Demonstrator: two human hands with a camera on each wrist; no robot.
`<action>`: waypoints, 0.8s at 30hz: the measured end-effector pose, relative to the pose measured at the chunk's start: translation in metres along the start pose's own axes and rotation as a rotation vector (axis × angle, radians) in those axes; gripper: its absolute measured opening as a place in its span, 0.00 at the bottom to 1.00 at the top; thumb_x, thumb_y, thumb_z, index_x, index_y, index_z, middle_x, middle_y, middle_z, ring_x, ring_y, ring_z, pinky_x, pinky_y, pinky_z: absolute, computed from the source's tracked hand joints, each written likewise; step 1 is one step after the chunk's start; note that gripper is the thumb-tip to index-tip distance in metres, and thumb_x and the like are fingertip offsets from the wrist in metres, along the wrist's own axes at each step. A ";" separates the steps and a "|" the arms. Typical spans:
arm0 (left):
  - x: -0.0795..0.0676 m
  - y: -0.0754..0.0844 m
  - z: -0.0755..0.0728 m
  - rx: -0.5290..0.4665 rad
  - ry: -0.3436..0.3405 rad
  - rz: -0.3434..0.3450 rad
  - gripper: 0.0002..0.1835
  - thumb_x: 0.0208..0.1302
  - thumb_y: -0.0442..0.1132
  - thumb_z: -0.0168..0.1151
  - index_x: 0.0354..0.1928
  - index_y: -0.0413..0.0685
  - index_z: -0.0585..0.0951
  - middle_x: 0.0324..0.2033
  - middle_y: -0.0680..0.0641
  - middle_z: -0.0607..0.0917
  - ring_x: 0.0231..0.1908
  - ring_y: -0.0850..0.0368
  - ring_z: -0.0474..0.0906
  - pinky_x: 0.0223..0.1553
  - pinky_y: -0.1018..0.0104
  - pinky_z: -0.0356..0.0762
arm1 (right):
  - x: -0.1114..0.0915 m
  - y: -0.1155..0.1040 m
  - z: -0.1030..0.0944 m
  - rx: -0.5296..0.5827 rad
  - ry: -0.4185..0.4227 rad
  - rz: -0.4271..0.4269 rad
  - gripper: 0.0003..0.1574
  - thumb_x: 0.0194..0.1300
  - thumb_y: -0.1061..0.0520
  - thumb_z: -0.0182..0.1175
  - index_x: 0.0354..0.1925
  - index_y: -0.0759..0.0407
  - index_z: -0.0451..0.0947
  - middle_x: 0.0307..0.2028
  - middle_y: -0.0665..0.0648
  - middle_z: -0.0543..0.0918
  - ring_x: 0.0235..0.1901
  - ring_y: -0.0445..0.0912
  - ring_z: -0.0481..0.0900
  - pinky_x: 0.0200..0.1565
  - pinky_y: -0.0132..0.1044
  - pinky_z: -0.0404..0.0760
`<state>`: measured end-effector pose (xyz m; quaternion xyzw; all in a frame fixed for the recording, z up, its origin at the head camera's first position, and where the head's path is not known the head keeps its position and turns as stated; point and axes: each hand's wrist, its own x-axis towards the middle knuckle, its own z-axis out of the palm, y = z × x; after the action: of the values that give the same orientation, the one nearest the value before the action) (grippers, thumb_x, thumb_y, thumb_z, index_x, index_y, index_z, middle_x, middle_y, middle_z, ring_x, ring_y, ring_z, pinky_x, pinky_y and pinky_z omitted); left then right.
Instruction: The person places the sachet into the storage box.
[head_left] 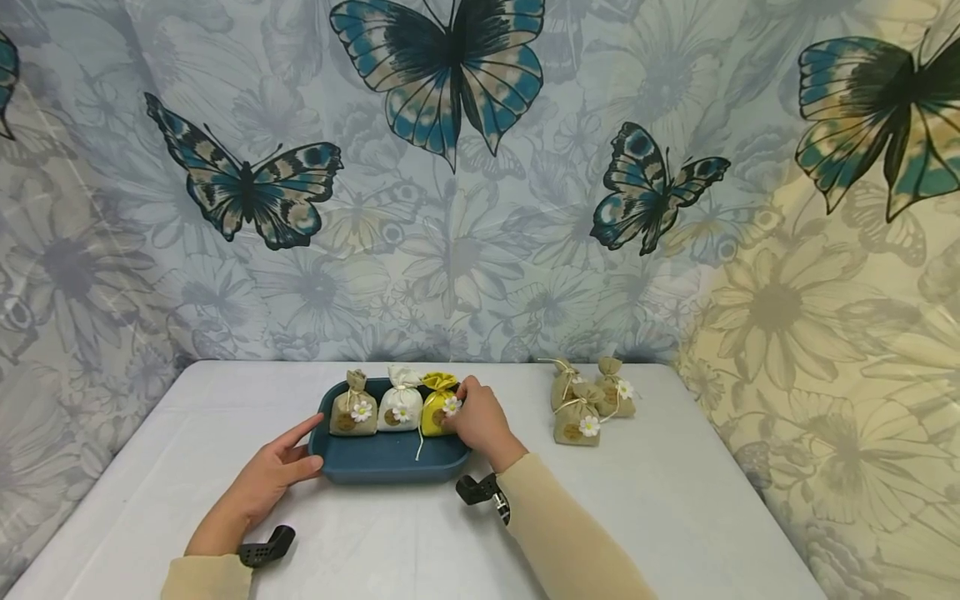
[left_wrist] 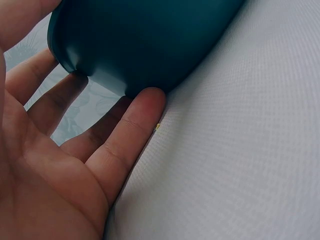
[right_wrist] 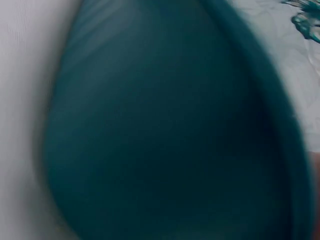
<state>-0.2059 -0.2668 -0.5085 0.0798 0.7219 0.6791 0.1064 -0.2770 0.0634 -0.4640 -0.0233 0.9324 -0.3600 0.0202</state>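
Note:
A blue oblong tray (head_left: 375,462) lies on the white-covered table. Along its back stand a beige drawstring pouch (head_left: 347,414), a white drawstring pouch (head_left: 396,408) and a yellow drawstring pouch (head_left: 435,408), each with a white flower. My right hand (head_left: 483,421) reaches over the tray's right end and holds the yellow pouch by its right side; some of its fingertips are hidden. At the left end, my left hand (head_left: 273,471) rests its extended, spread fingers against the tray wall. The left wrist view shows these fingers (left_wrist: 125,125) touching the tray's outside.
Right of the tray, several beige drawstring pouches (head_left: 577,423) with white flowers stand close together. Behind the table (head_left: 675,500) hangs a butterfly-printed cloth (head_left: 465,275). The tray's wall (right_wrist: 150,125) fills most of the right wrist view, blurred.

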 end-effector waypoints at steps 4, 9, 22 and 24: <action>-0.001 0.001 -0.001 -0.001 -0.003 0.007 0.40 0.70 0.31 0.62 0.78 0.42 0.53 0.73 0.27 0.50 0.69 0.31 0.54 0.51 0.59 0.80 | 0.003 -0.007 0.002 -0.132 0.027 0.007 0.29 0.54 0.48 0.78 0.37 0.56 0.67 0.34 0.58 0.70 0.31 0.51 0.71 0.33 0.43 0.73; -0.002 0.003 -0.001 -0.004 -0.010 0.010 0.40 0.70 0.31 0.62 0.79 0.42 0.53 0.73 0.26 0.50 0.69 0.30 0.55 0.51 0.57 0.79 | 0.004 -0.008 0.003 -0.098 0.034 0.037 0.28 0.54 0.49 0.77 0.37 0.57 0.68 0.34 0.58 0.70 0.32 0.51 0.71 0.33 0.44 0.73; -0.001 0.004 -0.001 0.008 0.004 -0.005 0.41 0.70 0.33 0.63 0.79 0.43 0.53 0.73 0.27 0.49 0.70 0.31 0.52 0.52 0.58 0.79 | -0.015 0.035 -0.013 0.703 -0.039 0.030 0.29 0.72 0.46 0.61 0.64 0.58 0.70 0.62 0.65 0.72 0.58 0.60 0.75 0.49 0.53 0.81; -0.001 0.002 -0.001 0.002 -0.001 -0.002 0.41 0.70 0.33 0.63 0.79 0.43 0.53 0.73 0.27 0.48 0.70 0.31 0.51 0.52 0.58 0.79 | -0.021 0.045 -0.020 0.788 -0.057 -0.007 0.31 0.73 0.48 0.60 0.67 0.61 0.67 0.64 0.68 0.69 0.60 0.62 0.73 0.50 0.54 0.80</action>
<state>-0.2048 -0.2677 -0.5061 0.0798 0.7226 0.6782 0.1074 -0.2581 0.1111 -0.4791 -0.0271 0.7216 -0.6898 0.0525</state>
